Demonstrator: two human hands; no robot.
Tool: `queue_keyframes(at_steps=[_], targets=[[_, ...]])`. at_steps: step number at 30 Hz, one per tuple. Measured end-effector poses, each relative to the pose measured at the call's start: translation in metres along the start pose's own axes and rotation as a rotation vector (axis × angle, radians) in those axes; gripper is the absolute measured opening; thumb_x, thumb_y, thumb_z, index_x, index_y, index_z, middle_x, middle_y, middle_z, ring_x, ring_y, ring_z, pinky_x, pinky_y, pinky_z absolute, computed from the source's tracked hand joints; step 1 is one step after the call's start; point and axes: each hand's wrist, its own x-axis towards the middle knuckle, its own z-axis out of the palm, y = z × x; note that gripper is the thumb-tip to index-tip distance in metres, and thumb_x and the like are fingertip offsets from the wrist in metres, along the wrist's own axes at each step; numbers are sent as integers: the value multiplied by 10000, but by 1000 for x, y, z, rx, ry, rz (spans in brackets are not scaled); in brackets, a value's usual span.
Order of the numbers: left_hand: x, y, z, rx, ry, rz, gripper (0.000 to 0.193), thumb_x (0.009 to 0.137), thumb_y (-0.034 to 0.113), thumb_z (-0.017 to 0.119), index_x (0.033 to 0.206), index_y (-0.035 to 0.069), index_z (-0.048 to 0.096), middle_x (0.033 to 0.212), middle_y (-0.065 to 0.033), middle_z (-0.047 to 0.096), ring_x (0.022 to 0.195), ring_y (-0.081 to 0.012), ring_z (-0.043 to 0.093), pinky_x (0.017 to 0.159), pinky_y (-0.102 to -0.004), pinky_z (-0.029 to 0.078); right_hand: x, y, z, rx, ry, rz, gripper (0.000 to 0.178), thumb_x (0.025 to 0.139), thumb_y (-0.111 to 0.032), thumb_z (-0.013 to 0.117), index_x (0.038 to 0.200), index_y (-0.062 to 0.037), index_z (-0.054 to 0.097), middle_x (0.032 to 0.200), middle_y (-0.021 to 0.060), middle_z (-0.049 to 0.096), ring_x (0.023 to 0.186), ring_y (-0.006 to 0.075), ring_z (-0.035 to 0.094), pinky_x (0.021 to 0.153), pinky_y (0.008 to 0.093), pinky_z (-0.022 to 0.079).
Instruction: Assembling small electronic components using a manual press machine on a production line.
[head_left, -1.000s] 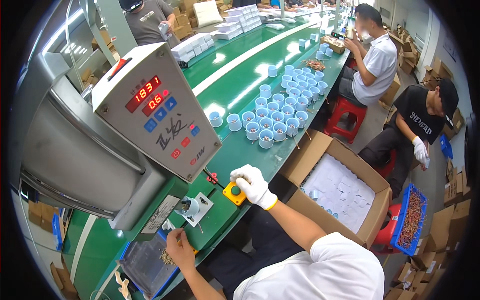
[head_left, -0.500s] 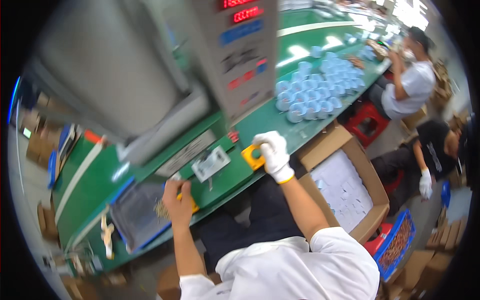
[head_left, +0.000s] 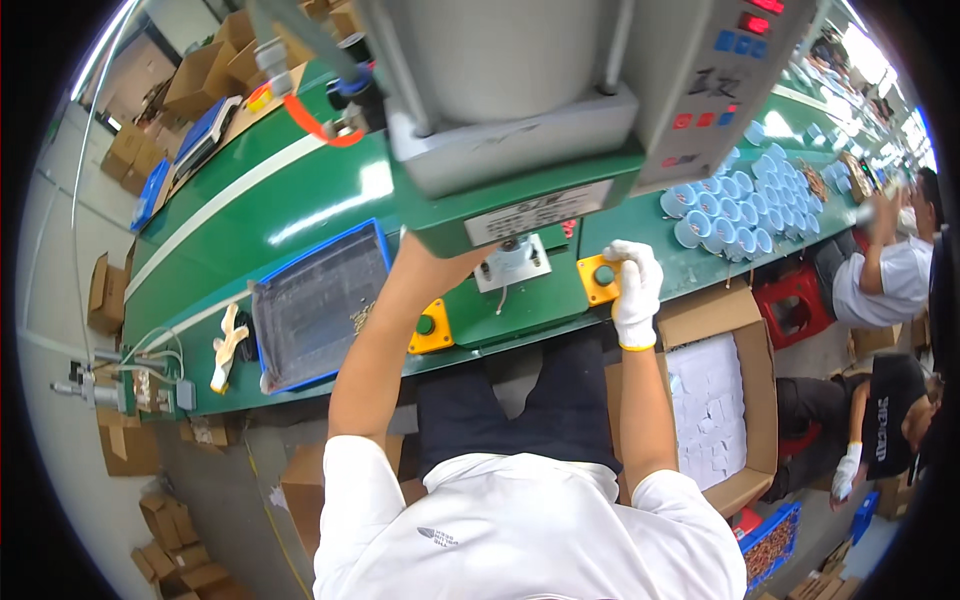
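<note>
orange button box (head_left: pixel 603 279) | green button | table edge | under gloved right hand (head_left: pixel 634 290)

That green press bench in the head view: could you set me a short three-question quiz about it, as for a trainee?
1. True or false: the white-gloved right hand rests by the yellow button box with a green button.
2. Where is the bare left hand?
3. What lies left of the blue-rimmed tray: A a white work glove, B a red stool?

Key: 1 true. 2 Hidden under the green press head. 3 A.
</note>
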Motion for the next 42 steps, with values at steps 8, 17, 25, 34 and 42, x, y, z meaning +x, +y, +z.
queue_keyframes(at_steps=[8,17,25,34,42], targets=[[12,14,9,113,-30,89,363,882,265,835,1167,55,757,1028,-240,777,940,-488,748,839,-534,620,-9,24,-16,53,6,61,469,1157,-376,528,1270,51,687,1142,126,728,1079,231,688,1038,388,535],[11,-5,15,98,11,70,270,884,266,786,1037,44,780,929,-255,767,877,-498,753,790,-552,630,-9,31,-13,69,25,49,467,1145,-387,569,1259,46,700,1100,133,738,1048,235,706,999,384,557],[9,-2,21,66,48,76,282,910,298,785,957,20,772,885,-255,763,838,-502,742,763,-554,622,-9,34,-13,90,30,66,454,1145,-377,578,1265,44,700,1117,133,738,1053,236,709,1014,386,551],[9,-3,16,111,23,70,283,895,295,784,961,20,768,836,-237,753,810,-494,743,744,-532,621,-10,33,-14,87,27,80,431,1146,-353,574,1263,44,697,1120,133,742,1066,239,708,1026,394,551],[-2,9,-11,36,-119,92,256,940,270,774,1046,38,786,938,-199,776,835,-425,756,734,-497,593,-14,22,-9,-13,38,-109,271,1085,-185,634,1224,39,696,1157,160,706,1067,262,698,1010,411,558]])
